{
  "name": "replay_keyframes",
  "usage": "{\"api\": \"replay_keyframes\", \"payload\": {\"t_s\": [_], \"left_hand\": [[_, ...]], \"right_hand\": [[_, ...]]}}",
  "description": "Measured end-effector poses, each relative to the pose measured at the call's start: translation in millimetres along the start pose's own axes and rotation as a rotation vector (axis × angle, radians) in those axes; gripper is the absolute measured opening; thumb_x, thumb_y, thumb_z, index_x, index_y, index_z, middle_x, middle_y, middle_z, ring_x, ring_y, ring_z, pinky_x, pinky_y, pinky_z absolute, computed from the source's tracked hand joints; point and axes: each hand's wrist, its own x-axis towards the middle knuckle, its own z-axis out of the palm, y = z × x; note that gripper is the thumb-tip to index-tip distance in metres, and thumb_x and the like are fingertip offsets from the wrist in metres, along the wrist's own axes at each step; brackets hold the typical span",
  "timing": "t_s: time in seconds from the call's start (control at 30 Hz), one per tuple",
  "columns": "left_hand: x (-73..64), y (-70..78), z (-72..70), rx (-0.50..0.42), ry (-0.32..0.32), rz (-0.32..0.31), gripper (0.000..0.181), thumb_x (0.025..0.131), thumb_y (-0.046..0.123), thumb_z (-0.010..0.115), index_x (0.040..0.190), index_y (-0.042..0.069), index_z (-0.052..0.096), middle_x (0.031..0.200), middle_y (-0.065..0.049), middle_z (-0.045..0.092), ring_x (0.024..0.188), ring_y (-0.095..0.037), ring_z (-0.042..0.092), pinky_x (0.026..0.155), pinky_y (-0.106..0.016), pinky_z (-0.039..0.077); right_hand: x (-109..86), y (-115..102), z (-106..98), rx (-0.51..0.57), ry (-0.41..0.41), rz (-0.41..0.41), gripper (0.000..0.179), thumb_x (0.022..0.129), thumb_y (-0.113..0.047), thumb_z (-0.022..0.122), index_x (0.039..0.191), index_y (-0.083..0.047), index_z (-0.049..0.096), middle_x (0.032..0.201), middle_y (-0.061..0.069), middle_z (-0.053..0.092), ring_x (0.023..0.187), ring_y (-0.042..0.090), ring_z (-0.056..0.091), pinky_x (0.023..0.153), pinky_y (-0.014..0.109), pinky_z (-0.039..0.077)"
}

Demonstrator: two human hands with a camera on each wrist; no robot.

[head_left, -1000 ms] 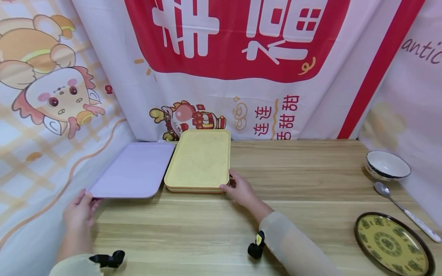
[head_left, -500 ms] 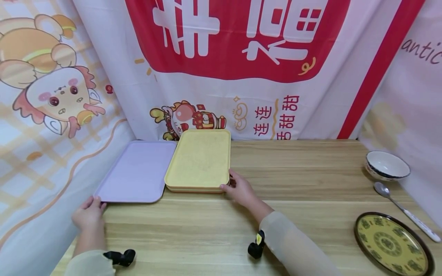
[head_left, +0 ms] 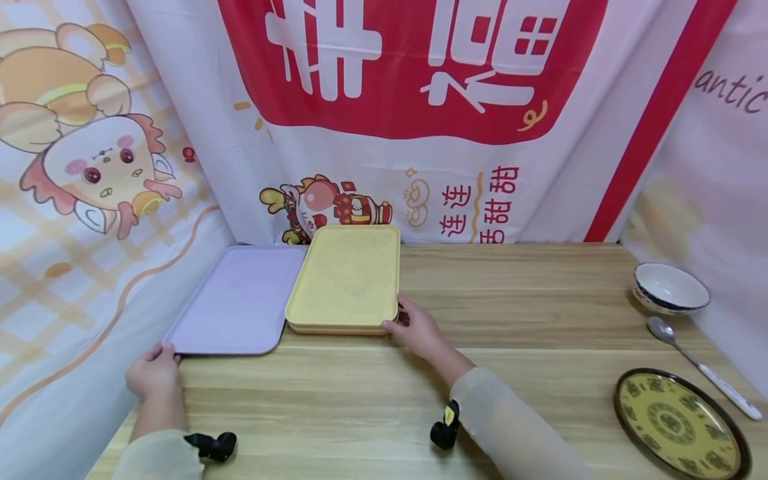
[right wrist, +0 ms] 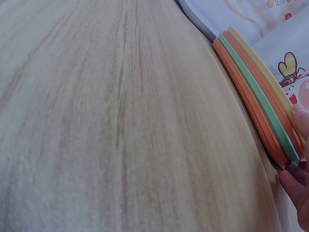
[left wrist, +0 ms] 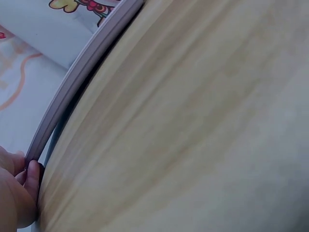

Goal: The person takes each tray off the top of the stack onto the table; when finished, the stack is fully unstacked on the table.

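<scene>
A lavender rectangular tray (head_left: 240, 300) lies at the left of the table, close beside a stack of trays with a yellow tray (head_left: 348, 280) on top. My left hand (head_left: 155, 372) pinches the lavender tray's near left corner. A thin dark gap runs under that tray's rim (left wrist: 72, 89) in the left wrist view. At the stack's near right corner, my right hand (head_left: 420, 328) grips the edges, thumb at the yellow rim and fingers lower down. Below the yellow, the right wrist view shows orange edges and a green tray (right wrist: 259, 96).
To the right stand a white bowl (head_left: 672, 290) with a dark rim, a spoon (head_left: 702, 367) with a white handle, and a round patterned plate (head_left: 678, 423). Printed cloth (head_left: 336, 153) hangs along the back and sides of the wooden table (head_left: 510, 300).
My left hand has shifted right and slightly toward me, and the lavender tray's near edge has come lower, closer to the table. My right hand and the stack have stayed in place.
</scene>
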Motion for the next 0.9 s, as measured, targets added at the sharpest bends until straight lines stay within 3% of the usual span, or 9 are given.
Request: {"api": "replay_keyframes", "payload": {"t_s": [0.17,0.27,0.37,0.43,0.5,0.57,0.67,0.77,0.9], "left_hand": [[4.1,-2.7,-2.7,0.105,0.022,0.047,0.046,0.094,0.02,0.06,0.138,0.005,0.053,0.06,0.034,0.048,0.047,0.018,0.049,0.059,0.001,0.049],[6.2,-4.2,-4.2,0.182,0.02,0.06,0.048,0.094,0.027,0.06,0.138,0.008,0.054,0.06,0.038,0.049,0.055,0.02,0.048,0.081,-0.004,0.054],[7.0,-4.7,-4.9,0.242,0.018,0.064,0.05,0.094,0.034,0.06,0.139,0.012,0.053,0.06,0.041,0.048,0.083,0.013,0.059,0.106,-0.016,0.048],[6.5,-4.9,-5.1,0.251,0.012,0.066,0.052,0.095,0.036,0.059,0.141,0.013,0.052,0.064,0.04,0.048,0.093,0.008,0.059,0.113,-0.023,0.045],[4.7,-4.8,-4.7,0.265,0.007,0.072,0.054,0.095,0.037,0.058,0.143,0.013,0.049,0.09,0.031,0.064,0.099,0.005,0.058,0.114,-0.025,0.044],[2.1,-4.4,-3.8,0.276,0.003,0.082,0.056,0.096,0.037,0.055,0.145,0.013,0.045,0.116,0.013,0.068,0.098,0.003,0.056,0.115,-0.026,0.044],[-5.2,-1.3,-0.5,0.262,-0.002,0.116,0.06,0.098,0.036,0.052,0.149,0.011,0.037,0.152,-0.011,0.044,0.122,-0.009,0.054,0.119,-0.029,0.039],[-16.3,2.0,5.6,0.223,-0.013,0.176,0.062,0.098,0.035,0.052,0.151,0.009,0.034,0.154,-0.015,0.041,0.133,-0.015,0.048,0.119,-0.028,0.039],[-38.6,5.6,22.8,0.202,-0.056,0.274,0.061,0.098,0.035,0.055,0.15,0.008,0.038,0.149,-0.015,0.047,0.111,-0.002,0.052,0.111,-0.022,0.045]], "right_hand": [[0.6,-0.1,0.8,0.005,-0.001,0.001,0.077,0.091,-0.028,0.071,0.153,-0.004,0.031,0.142,0.017,0.054,0.123,0.029,0.058,0.106,0.042,0.052],[0.5,-0.6,0.7,0.007,0.002,0.006,0.076,0.091,-0.028,0.071,0.152,-0.004,0.031,0.142,0.017,0.054,0.122,0.029,0.058,0.106,0.042,0.052],[0.3,-0.4,0.8,0.007,0.0,0.006,0.076,0.091,-0.028,0.071,0.152,-0.004,0.031,0.142,0.017,0.053,0.122,0.029,0.058,0.106,0.042,0.052],[0.1,-0.4,0.8,0.009,-0.001,0.007,0.076,0.091,-0.027,0.071,0.152,-0.004,0.031,0.143,0.018,0.053,0.122,0.029,0.058,0.106,0.042,0.052],[-0.1,-0.5,1.0,0.009,-0.001,0.009,0.076,0.091,-0.027,0.071,0.152,-0.004,0.032,0.143,0.017,0.053,0.122,0.029,0.058,0.106,0.042,0.052],[-0.2,-0.8,0.9,0.009,-0.001,0.008,0.076,0.091,-0.027,0.071,0.152,-0.004,0.032,0.142,0.018,0.053,0.122,0.029,0.058,0.106,0.042,0.052],[-0.1,-0.8,1.0,0.009,0.003,0.01,0.076,0.091,-0.026,0.071,0.152,-0.004,0.032,0.142,0.017,0.054,0.122,0.029,0.058,0.106,0.042,0.052],[0.5,-0.2,1.2,0.005,0.005,0.006,0.076,0.091,-0.026,0.071,0.152,-0.004,0.032,0.141,0.017,0.055,0.121,0.029,0.058,0.106,0.042,0.052],[1.4,-0.3,1.4,0.001,0.013,0.01,0.076,0.091,-0.027,0.071,0.152,-0.005,0.033,0.141,0.017,0.055,0.122,0.029,0.058,0.107,0.042,0.051]]}}
